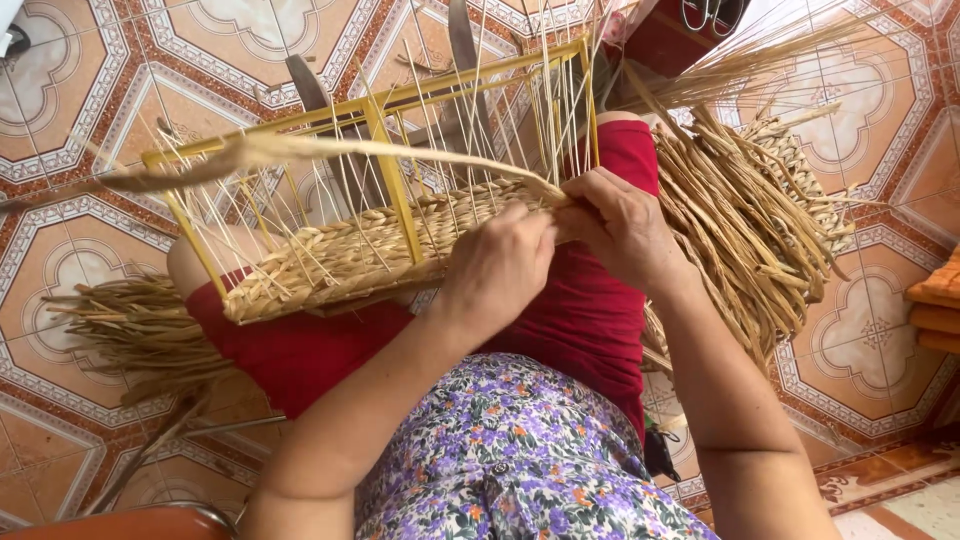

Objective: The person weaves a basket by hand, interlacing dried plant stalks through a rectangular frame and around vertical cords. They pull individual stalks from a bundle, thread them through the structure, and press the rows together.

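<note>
A yellow rectangular frame (385, 175) with thin upright reeds rests on my lap. Rows of tan plaited straw (330, 262) fill its lower edge. My left hand (497, 265) presses against the woven rows near the frame's right corner, fingers curled on the weave. My right hand (622, 225) pinches a long flat straw strand (300, 150), which arcs away to the left over the frame. Both hands meet at the same spot on the weave.
A thick bundle of dried straw (745, 225) lies to the right of my lap, and another bundle (140, 325) lies to the left. Patterned floor tiles (70, 80) surround me. Orange folded items (938, 305) sit at the right edge.
</note>
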